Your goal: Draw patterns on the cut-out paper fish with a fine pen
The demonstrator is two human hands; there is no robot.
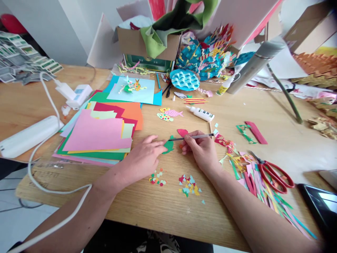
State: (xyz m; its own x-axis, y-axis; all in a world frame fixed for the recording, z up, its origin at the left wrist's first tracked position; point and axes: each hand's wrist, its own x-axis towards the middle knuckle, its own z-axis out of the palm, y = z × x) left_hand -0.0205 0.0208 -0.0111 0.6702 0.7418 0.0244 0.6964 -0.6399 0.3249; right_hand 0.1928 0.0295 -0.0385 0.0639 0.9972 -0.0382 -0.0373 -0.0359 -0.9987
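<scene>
Holding green paper cut-out point(168, 146) on tabletop point(131, 207) | left hand point(143, 154) open, fingers flat against it | right hand point(198, 149) pinching slender stick point(204, 135), tip at cut-out | assembled paper fish point(171, 112) done beyond | pink piece point(182, 132) loose nearby

Slim grey brush point(191, 137) touches green paper cutout point(168, 147).

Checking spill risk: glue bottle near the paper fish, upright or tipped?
Tipped: the white glue bottle lies on its side on the wooden table, nozzle pointing toward the paper fish.
</scene>
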